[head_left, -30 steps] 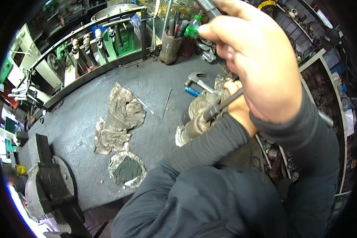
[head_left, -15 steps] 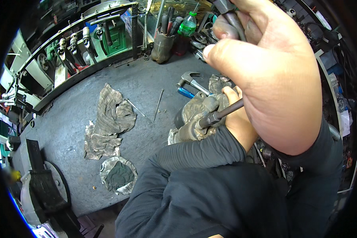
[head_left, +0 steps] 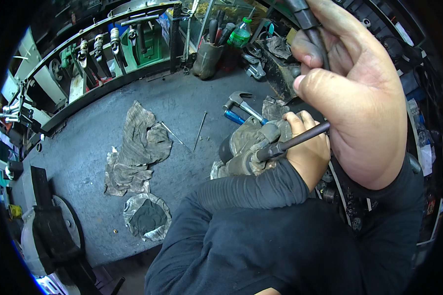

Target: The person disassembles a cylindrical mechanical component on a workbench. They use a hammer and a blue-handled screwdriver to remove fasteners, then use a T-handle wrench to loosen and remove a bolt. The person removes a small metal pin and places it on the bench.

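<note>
A greasy grey metal housing [head_left: 241, 163] with a cylindrical end lies on the right part of the bench. Across my body reaches my left arm, and my left hand [head_left: 309, 156] is closed over the far side of this housing. A dark steel shaft [head_left: 300, 139] with a thicker socket-like end sits against the housing and slants up to the right, its upper end meeting my right wrist in view. Large and close, my right hand [head_left: 362, 93] has its fingers curled round a dark metal bar [head_left: 314, 37]. Whether bar and shaft are one tool is hidden.
Behind the housing lies a claw hammer [head_left: 238, 101] with a blue handle. Dirty rags [head_left: 142, 140], thin rods [head_left: 200, 130] and a round cloth-lined piece [head_left: 147, 217] rest on the dark bench. A tool rack [head_left: 108, 73], a tool holder [head_left: 206, 61] and a vise-like device [head_left: 54, 231] surround it.
My right hand has shifted a little to the right with the bar, uncovering more of my left hand and the shaft. My left hand stays on the housing. The view has shifted slightly.
</note>
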The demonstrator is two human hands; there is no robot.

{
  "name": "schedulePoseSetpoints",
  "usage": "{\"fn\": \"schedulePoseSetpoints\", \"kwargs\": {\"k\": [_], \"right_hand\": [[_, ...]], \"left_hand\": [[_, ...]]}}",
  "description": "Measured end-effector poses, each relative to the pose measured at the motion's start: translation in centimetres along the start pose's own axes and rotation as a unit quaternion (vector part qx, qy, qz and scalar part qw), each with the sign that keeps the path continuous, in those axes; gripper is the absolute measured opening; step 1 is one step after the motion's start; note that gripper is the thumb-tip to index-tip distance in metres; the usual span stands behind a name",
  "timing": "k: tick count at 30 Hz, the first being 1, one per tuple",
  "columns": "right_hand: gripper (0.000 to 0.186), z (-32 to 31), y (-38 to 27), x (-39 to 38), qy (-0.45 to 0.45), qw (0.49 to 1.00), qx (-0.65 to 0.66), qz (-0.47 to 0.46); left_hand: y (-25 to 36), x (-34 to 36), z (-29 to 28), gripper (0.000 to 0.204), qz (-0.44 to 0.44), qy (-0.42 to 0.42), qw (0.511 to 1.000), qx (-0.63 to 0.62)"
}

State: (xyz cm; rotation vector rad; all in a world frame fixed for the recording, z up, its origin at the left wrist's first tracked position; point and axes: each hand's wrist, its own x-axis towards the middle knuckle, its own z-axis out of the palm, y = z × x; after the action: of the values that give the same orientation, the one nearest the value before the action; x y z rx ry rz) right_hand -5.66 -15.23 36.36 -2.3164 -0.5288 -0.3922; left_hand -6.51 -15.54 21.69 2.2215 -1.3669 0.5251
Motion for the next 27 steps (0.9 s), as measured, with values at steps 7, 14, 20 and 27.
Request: {"fn": "schedulePoseSetpoints", "kwargs": {"k": [7,14,20,27], "right_hand": [[0.041,-0.2,-0.1,-0.2,-0.006,1.0,0.002,-0.002],[0.045,-0.5,0.7,0.9,-0.037,0.999,0.023,-0.025],[0.048,-1.1,1.9,3.2,-0.081,0.995,0.045,-0.034],[0.038,-1.0,2.7,1.9,-0.116,0.986,0.041,-0.116]], "left_hand": [[-0.9,-0.3,-0.3,0.036,0.04,0.009,0.999,-0.02],[-1.4,0.6,-0.4,0.033,0.024,0.026,0.999,-0.019],[-0.8,1.0,-0.5,0.03,0.046,0.03,0.998,-0.029],[-2.1,1.2,-1.2,0.027,0.073,0.019,0.996,-0.05]]}}
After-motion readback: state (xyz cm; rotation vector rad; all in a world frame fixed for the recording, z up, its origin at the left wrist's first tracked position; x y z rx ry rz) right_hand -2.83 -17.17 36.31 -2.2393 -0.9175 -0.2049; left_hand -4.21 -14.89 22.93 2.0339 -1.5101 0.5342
